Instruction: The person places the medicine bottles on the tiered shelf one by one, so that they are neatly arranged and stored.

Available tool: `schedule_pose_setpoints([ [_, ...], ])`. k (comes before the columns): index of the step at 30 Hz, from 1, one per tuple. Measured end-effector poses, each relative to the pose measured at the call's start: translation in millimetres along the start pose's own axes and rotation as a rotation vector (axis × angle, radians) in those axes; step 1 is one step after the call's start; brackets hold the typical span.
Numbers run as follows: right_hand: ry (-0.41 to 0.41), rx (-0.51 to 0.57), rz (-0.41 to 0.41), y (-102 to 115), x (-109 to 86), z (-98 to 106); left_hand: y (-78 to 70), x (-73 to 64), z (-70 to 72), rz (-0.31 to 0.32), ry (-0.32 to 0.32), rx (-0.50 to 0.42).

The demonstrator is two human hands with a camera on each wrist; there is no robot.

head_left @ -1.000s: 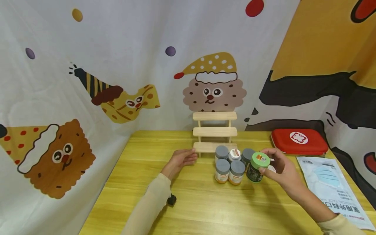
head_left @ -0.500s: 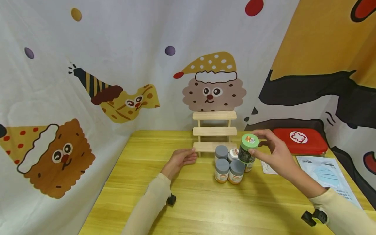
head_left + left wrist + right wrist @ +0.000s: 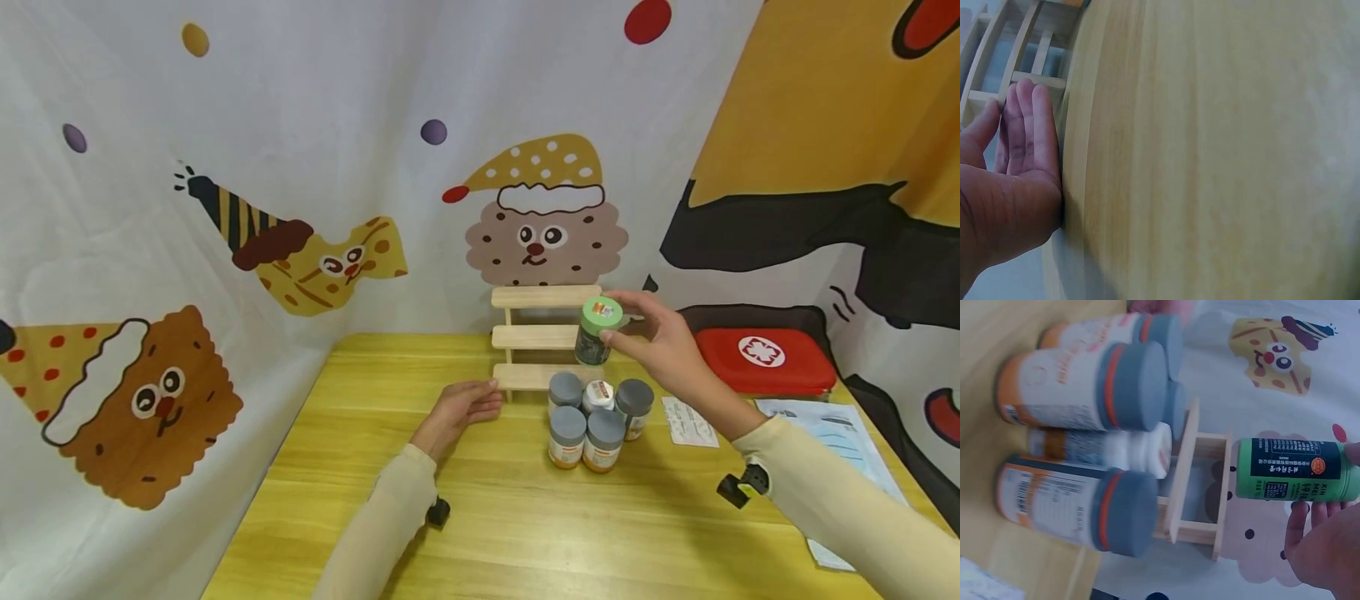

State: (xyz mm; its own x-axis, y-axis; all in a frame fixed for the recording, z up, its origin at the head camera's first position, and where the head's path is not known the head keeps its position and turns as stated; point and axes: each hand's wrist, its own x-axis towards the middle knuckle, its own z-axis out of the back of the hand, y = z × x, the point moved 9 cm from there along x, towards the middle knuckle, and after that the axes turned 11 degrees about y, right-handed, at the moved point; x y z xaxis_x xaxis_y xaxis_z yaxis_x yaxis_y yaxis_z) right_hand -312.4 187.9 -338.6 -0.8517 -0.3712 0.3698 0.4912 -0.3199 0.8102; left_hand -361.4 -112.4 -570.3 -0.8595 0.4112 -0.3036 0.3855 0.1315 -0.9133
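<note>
My right hand (image 3: 651,335) grips a green-lidded jar (image 3: 600,331) with a dark label, thumb on the near side. The jar is held in the air by the right part of a three-tier wooden shelf (image 3: 525,337). In the right wrist view, the jar (image 3: 1294,469) appears apart from the shelf boards. My left hand (image 3: 459,408) rests on the table with fingers straight, fingertips at the left end of the lowest board. The left wrist view has the hand (image 3: 1019,156) by the shelf frame (image 3: 1022,50). Several grey-lidded jars (image 3: 567,437) surround a white-capped bottle (image 3: 598,395) before the shelf.
A red first-aid case (image 3: 765,360) lies at the back right of the wooden table (image 3: 510,533). In front of it are a face-mask packet (image 3: 832,433), partly behind my right arm, and a small white packet (image 3: 688,422). A printed curtain (image 3: 337,125) hangs behind.
My right hand has lifted the green-lidded jar from beside the grey-lidded jars and carried it left and back toward the shelf. The left hand stays where it was.
</note>
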Motion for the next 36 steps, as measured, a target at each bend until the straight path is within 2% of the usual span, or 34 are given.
schedule_pose_setpoints([
  [7, -0.009, 0.011, -0.078, -4.5, 31.9, 1.7, 0.3, -0.9, 0.7, 0.022, -0.003, -0.002],
  [24, -0.031, 0.052, -0.057, -9.1, 89.9, -8.5, 2.0, 1.3, 0.8, 0.01, 0.005, 0.004],
  [33, -0.036, 0.056, -0.134, -24.3, 119.5, -23.7, 4.5, 2.6, 2.0, 0.018, 0.023, -0.001],
  [36, -0.037, 0.075, -0.136, -27.5, 127.3, -30.5, 4.7, 2.0, 2.1, 0.021, 0.019, -0.002],
])
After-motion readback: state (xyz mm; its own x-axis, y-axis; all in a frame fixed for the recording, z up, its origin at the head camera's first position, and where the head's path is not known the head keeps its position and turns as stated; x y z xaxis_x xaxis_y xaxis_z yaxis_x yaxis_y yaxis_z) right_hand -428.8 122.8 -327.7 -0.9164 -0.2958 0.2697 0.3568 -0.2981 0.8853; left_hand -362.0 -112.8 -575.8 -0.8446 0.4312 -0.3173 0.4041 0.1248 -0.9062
